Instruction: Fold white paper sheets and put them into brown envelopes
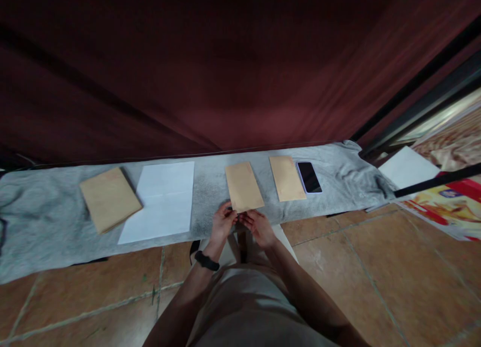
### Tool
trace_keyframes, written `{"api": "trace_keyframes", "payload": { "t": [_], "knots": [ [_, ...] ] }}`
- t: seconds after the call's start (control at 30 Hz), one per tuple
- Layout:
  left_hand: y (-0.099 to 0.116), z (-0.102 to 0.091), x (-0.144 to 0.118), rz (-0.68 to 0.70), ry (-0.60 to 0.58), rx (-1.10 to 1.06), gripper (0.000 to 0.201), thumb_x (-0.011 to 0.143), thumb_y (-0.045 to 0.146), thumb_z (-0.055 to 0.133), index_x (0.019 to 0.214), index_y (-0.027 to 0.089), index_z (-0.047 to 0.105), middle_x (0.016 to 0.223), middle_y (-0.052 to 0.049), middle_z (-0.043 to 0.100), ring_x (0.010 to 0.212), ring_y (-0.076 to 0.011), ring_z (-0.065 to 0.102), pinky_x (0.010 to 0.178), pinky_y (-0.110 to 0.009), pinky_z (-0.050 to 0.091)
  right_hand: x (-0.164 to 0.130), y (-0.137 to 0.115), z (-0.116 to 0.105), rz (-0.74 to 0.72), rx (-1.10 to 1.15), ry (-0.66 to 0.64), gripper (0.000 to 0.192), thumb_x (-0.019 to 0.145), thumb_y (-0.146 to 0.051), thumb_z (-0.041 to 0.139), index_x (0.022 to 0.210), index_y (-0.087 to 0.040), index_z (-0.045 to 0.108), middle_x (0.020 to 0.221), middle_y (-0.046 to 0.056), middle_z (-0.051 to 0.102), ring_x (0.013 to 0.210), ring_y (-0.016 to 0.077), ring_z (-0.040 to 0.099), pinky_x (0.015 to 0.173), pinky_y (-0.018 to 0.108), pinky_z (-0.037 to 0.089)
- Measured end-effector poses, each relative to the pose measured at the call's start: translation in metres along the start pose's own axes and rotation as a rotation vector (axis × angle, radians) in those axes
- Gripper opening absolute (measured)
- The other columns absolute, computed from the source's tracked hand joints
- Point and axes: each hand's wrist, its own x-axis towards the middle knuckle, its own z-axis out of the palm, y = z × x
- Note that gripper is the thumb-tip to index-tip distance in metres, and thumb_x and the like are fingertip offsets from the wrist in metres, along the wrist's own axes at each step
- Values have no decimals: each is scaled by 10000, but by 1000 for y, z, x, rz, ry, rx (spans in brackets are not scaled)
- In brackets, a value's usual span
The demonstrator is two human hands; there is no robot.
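Observation:
A brown paper envelope (245,186) is tilted slightly in front of me, over the grey cloth. My left hand (222,222) pinches its near left corner, thumb and fingers closed. Along the same near edge, my right hand (259,228) has its fingers curled against the paper; the fingertips of both hands almost meet below it. To the right lies a second brown envelope (287,178), flat on the cloth. Further left, a stack of brown envelopes (109,199) partly overlaps white paper (161,202), which has a crease across it.
A grey cloth (210,174) covers the long narrow surface. A phone (309,177) with a dark screen lies right of the second envelope. Dark red fabric (225,86) hangs behind. At the right are black metal bars (432,184) and a colourful printed package (451,207).

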Motion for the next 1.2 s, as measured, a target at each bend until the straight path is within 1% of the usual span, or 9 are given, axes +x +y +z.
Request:
{"api": "trace_keyframes", "payload": {
  "t": [0.07, 0.13, 0.23, 0.33, 0.47, 0.57, 0.7, 0.9, 1.2],
  "knots": [
    [-1, -6, 2, 3, 33, 115, 474, 700, 228, 696, 1167, 152, 660, 608, 48, 634, 485, -128, 567, 508, -247, 454, -6, -3, -6, 42, -125, -24, 229, 895, -429, 611, 944, -222, 697, 970, 105, 769, 872, 258, 734, 878, 489, 594],
    [-2, -12, 0, 68, 77, 289, 452, 734, 207, 654, 1184, 166, 655, 633, 39, 647, 539, -148, 601, 549, -260, 465, -13, -4, -13, 3, -292, -6, 271, 913, -433, 588, 1008, -210, 709, 951, 105, 765, 844, 260, 728, 840, 478, 597],
    [-2, -17, -5, 191, 130, 545, 394, 805, 205, 613, 1196, 189, 655, 740, 2, 704, 672, -184, 666, 647, -290, 490, -24, -5, -20, -315, -667, 28, 300, 966, -366, 521, 1141, -212, 711, 1077, 107, 746, 1000, 259, 701, 955, 461, 559],
    [0, -17, -12, 227, 139, 724, 374, 882, 223, 578, 1250, 184, 635, 824, -33, 733, 731, -205, 691, 693, -308, 503, -30, -6, -22, -648, -1122, -48, 394, 1007, -262, 437, 1339, -201, 640, 1334, 122, 665, 1260, 257, 596, 1117, 465, 463],
    [0, -14, -21, 330, 171, 930, 312, 961, 226, 511, 1225, 157, 663, 1002, -116, 738, 844, -238, 705, 763, -347, 537, -29, -6, -22, -757, -1469, -143, 480, 1027, -241, 430, 1494, -160, 507, 1530, 122, 527, 1451, 266, 428, 1232, 514, 322],
    [-6, -12, -31, 565, 111, 1022, 347, 1008, 206, 414, 1236, 159, 671, 1164, -154, 707, 1054, -266, 678, 931, -407, 538, -28, -4, -23, -742, -1551, -160, 494, 1040, -237, 400, 1520, -145, 474, 1577, 120, 475, 1486, 259, 386, 1248, 510, 292],
    [-19, -11, -44, 757, -126, 1151, 409, 1029, 242, 392, 1366, 146, 604, 1398, -157, 630, 1309, -279, 574, 1105, -459, 469, -27, -4, -23, -729, -1573, -175, 518, 1036, -208, 360, 1537, -103, 441, 1582, 131, 468, 1491, 248, 379, 1259, 495, 268],
    [-27, -14, -49, 792, -197, 1313, 513, 1047, 305, 365, 1488, 74, 489, 1546, -167, 509, 1481, -275, 414, 1231, -475, 334, -26, -8, -23, -704, -1638, -178, 535, 1027, -225, 411, 1552, -126, 425, 1596, 119, 451, 1499, 255, 366, 1264, 498, 240],
    [-27, -21, -50, 770, -140, 1368, 541, 1039, 357, 398, 1503, 93, 484, 1559, -168, 488, 1487, -278, 410, 1226, -478, 341, -27, -16, -35, -706, -1699, -50, 486, 1065, -260, 394, 1530, -132, 453, 1565, 124, 493, 1468, 242, 419, 1250, 481, 264]
  ]
}}
